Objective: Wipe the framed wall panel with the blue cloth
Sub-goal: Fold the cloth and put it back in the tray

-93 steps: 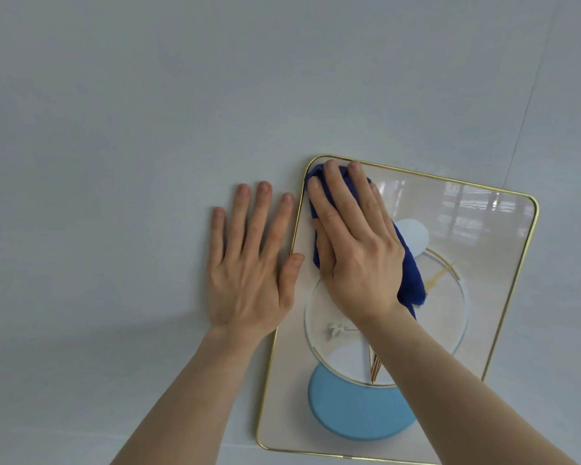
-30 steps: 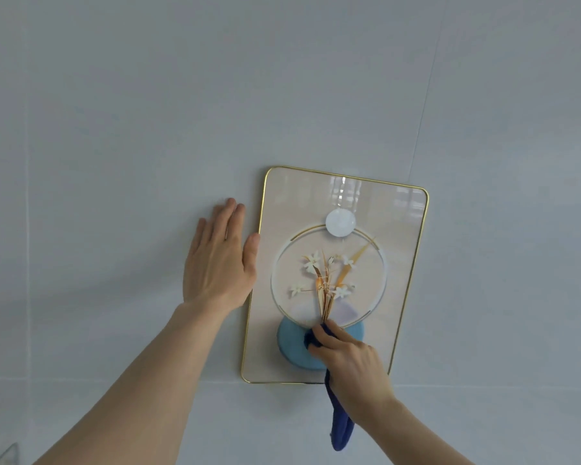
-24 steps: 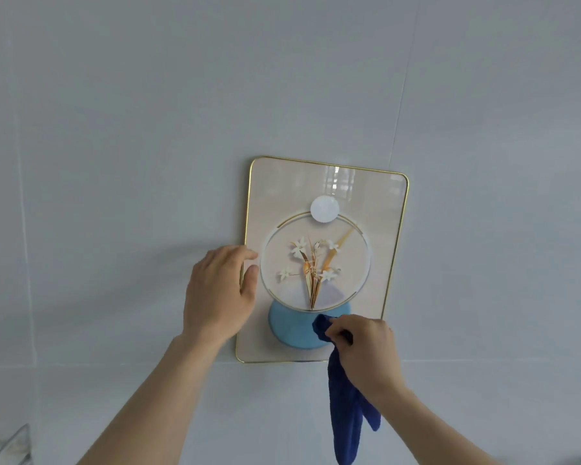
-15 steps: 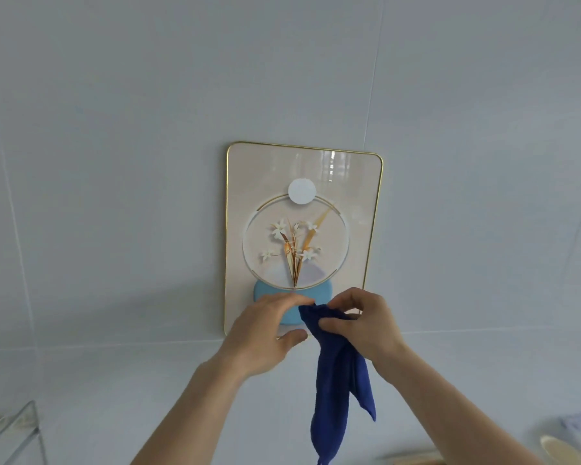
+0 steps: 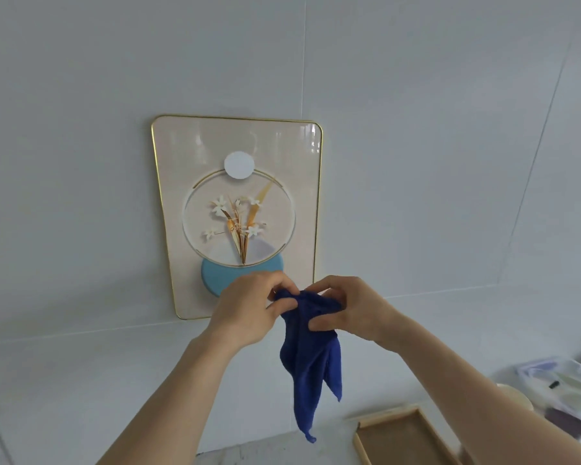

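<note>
Plain pale grey-white wall (image 5: 81, 162) with a few thin seam lines running through it, and that's most of the view. Hanging on it is the framed wall panel (image 5: 182, 250), a tall cream rectangle with rounded corners and a thin gold edge. The art inside is a white disc up top, a big thin gold ring around some white flowers on gold stems, and a light blue disc at the bottom, partly hidden behind the hands.

Both hands are up in front of the panel's lower edge, not touching it as far as I can tell. The left hand (image 5: 245, 310) is curled, fingers pinching one top corner of the blue cloth (image 5: 311, 360). The right hand (image 5: 353, 310) grips the bunched top of the cloth from the other side, thumb underneath and fingers over. So the cloth is held between the two hands, scrunched at the top, with the rest hanging straight down in loose folds to a point, clear of the wall.

Lower right there's a shallow wooden tray (image 5: 406, 437) on a light countertop, and past the right forearm a clear plastic container (image 5: 564, 384) with stuff inside that's too blurry to make out.
</note>
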A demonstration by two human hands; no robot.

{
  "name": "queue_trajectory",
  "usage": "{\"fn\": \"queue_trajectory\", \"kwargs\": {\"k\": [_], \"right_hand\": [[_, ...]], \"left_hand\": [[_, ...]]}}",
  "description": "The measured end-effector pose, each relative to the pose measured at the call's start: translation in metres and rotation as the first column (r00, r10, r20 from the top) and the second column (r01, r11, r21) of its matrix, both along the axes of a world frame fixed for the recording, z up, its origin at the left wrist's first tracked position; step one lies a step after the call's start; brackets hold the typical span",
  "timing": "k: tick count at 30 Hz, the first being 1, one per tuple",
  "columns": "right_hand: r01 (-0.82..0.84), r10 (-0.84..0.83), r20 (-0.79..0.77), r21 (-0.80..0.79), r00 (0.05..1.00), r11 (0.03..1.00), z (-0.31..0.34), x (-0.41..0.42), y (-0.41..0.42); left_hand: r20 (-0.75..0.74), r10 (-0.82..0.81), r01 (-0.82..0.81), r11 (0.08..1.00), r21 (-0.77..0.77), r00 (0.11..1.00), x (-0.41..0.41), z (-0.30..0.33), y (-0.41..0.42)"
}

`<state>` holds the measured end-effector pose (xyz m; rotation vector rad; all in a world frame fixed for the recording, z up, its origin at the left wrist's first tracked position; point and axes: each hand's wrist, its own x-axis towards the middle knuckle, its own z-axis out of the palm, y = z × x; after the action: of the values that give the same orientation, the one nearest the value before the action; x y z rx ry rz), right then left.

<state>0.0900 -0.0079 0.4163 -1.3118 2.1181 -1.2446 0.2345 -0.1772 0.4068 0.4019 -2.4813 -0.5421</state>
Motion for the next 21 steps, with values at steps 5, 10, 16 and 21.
{"fn": "queue_trajectory", "kwargs": {"k": [5, 10, 16, 21], "right_hand": [[0.027, 0.059, -0.347, 0.238, 0.936, 0.971, -0.002, -0.027, 0.024], [0.123, 0.076, -0.53, 0.331, 0.844, 0.936, -0.015, -0.057, 0.045], [0.183, 0.071, -0.583, 0.365, 0.809, 0.913, -0.048, -0.106, 0.068], [0.193, 0.059, -0.556, 0.385, 0.829, 0.903, -0.092, -0.147, 0.087]], "left_hand": [[0.077, 0.002, 0.003, 0.997, -0.072, 0.997, -0.033, -0.012, 0.023], [0.145, 0.02, -0.003, 0.994, -0.112, 0.989, -0.069, -0.031, 0.048], [0.214, 0.036, -0.023, 0.998, -0.065, 0.976, -0.118, -0.064, 0.076], [0.292, 0.034, -0.034, 0.999, -0.005, 0.956, -0.161, -0.103, 0.101]]}}
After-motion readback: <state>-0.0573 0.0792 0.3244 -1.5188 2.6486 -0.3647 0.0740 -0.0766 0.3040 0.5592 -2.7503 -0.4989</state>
